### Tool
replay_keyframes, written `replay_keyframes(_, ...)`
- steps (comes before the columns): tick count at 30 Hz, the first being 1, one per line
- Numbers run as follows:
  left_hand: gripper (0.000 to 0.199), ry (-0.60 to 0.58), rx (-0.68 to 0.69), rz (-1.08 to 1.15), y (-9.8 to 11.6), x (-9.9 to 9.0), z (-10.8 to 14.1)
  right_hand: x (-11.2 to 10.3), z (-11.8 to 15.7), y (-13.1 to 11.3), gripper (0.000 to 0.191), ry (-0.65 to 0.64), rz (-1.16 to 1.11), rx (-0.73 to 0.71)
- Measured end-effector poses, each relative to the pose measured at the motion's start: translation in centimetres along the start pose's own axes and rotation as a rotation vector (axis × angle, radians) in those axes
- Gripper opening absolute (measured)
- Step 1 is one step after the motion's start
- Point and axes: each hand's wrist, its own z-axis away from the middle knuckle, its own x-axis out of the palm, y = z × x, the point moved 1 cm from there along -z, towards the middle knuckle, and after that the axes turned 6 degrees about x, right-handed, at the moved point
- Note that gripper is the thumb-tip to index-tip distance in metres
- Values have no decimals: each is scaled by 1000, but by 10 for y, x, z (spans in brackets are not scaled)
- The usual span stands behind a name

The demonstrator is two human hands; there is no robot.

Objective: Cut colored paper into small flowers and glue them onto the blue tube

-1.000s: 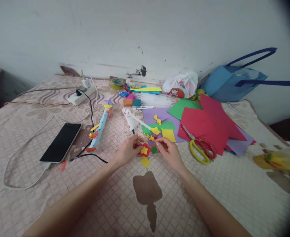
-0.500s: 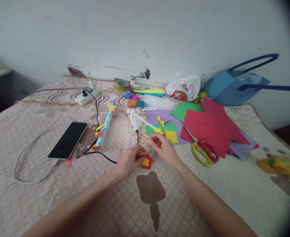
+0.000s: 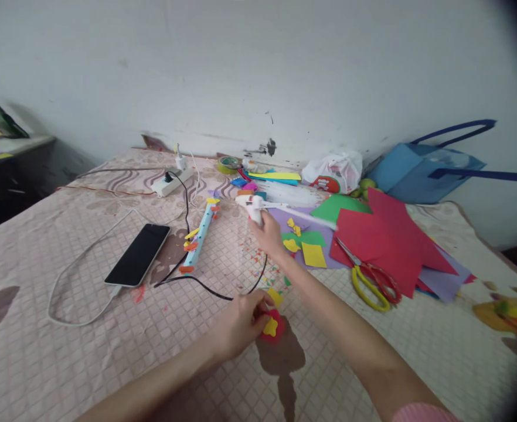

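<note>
Your left hand (image 3: pixel 243 322) pinches one flat, yellow-centred red flower (image 3: pixel 278 335), front middle over pale patterned counter (image 3: pixel 174 357); your right hand (image 3: pixel 267 233) wraps one white plastic glue gun (image 3: pixel 250 203) behind; one thin black cord (image 3: pixel 214 291) crosses between; one black rectangular phone (image 3: pixel 138 256) left, yellow-and-red-handled scissors (image 3: pixel 357 268) right.

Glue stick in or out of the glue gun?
Partly in: a long white length of the glue stick sticks out from the back of the glue gun gripped by the right hand.
</note>
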Motion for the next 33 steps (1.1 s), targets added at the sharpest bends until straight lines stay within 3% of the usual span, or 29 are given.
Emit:
replay_keyframes(2, 25, -88, 13, 51, 14, -3, 8, -25, 14, 0, 18, 70, -25, 10)
replay_keyframes(4, 23, -97, 36, 98, 26, -14, 11, -51, 32, 5, 22, 127, -123, 56)
replay_keyframes(7, 19, 49, 70, 50, 26, -42, -3, -79, 65, 17, 20, 89, -355, 201)
replay_keyframes(10, 17, 204, 108, -126, 2, -67, -34, -92, 97, 24, 17, 39, -492, 321)
replay_keyframes(15, 19, 234, 63, -376, -38, -78, -68, -90, 130, 22, 24, -145, -520, 414)
replay_keyframes(21, 21, 296, 138, -554, -35, -83, -59, -83, 143, 28, 26, -251, -421, 444)
replay_keyframes(27, 13, 66, 328, -638, -33, -84, -56, -78, 146, 34, 25, -299, -332, 412)
replay_keyframes(33, 15, -14, 349, -678, -39, -82, -57, -78, 142, 26, 26, -300, -279, 389)
